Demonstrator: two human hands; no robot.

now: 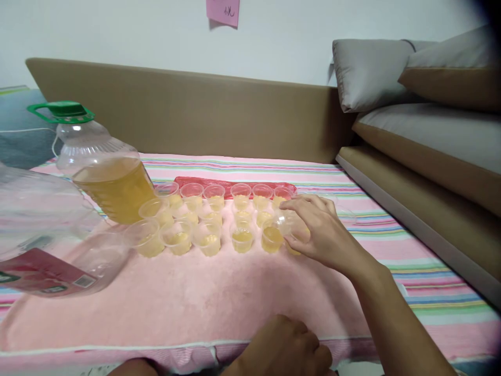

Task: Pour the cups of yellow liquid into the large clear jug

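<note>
A person's right hand reaches in from the right, thumb and fingers curved around a clear plastic cup at the right end of rows of similar cups; blur makes it hard to tell whether this cup holds anything. The left hand is curled in a loose fist near the front edge of a pink mat, apart from the cups.

The small cups stand upright in three rows on the mat, with yellow liquid in them. Behind them lies a red plastic bag. To the left is a large bottle with a green cap and handle, partly filled with yellow liquid; nearer the viewer is a clear container with a red label. A striped cloth lies beneath the mat, and grey and brown cushions are stacked at right.
</note>
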